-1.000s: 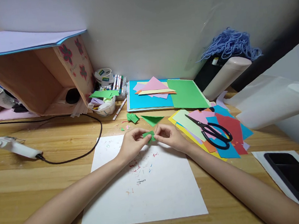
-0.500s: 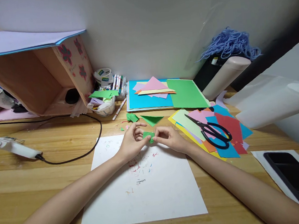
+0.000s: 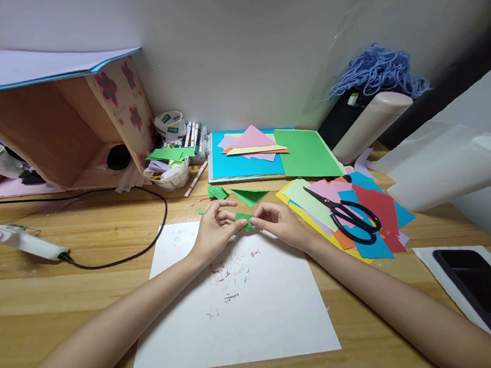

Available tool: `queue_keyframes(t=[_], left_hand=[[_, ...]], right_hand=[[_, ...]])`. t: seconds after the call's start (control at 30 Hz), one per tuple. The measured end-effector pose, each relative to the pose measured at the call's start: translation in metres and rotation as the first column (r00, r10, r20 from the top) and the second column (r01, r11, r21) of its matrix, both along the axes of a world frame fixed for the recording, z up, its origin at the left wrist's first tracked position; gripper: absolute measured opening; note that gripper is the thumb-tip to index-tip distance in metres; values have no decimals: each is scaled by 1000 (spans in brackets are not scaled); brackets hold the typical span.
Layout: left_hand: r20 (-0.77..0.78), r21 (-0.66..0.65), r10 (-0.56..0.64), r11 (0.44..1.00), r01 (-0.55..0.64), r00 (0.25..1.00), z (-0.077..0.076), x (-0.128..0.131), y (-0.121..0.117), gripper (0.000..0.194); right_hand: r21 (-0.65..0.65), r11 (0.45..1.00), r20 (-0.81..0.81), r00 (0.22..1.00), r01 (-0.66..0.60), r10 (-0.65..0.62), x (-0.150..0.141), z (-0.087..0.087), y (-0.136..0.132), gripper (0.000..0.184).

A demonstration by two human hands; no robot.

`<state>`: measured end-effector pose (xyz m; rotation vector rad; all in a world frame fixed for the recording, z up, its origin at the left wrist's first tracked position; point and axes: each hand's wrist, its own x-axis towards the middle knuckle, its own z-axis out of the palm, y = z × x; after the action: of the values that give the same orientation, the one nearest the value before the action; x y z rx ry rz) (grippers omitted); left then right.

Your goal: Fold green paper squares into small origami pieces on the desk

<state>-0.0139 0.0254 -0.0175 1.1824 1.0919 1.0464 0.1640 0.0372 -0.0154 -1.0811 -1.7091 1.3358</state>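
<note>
A small folded piece of green paper (image 3: 244, 218) is pinched between my two hands, above the far edge of a stained white sheet (image 3: 234, 325). My left hand (image 3: 216, 228) grips its left side with thumb and fingers. At its right side, my right hand (image 3: 278, 224) pinches it between thumb and forefinger. Just beyond my hands lie a folded green paper triangle (image 3: 250, 196) and a small crumpled-looking bunch of folded green paper (image 3: 218, 192). The underside of the held piece is hidden from me.
Black-handled scissors (image 3: 354, 219) rest on coloured paper scraps (image 3: 377, 208) at right. A phone (image 3: 487, 293) lies nearer me. On the left are a corded white glue gun (image 3: 23, 243) and a decorated box (image 3: 125, 103). Coloured sheets (image 3: 312, 152) stand behind.
Both hands stay on the small green paper. My thumbs have shifted slightly on it, and its lower part shows a little differently. Everything else is still.
</note>
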Motion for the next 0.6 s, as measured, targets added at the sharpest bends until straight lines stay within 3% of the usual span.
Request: queue_keyframes(t=[0.2,0.6], left_hand=[[12,-46,30,999,-29,999,0,0,-1,43],[-32,17,-1,1000,2,1000,-3,0,-1,43]], right_hand=[[35,999,24,999,21,-22,1,-2,0,23],[8,1000,26,999,23,-23,-2,-1,-1,23]])
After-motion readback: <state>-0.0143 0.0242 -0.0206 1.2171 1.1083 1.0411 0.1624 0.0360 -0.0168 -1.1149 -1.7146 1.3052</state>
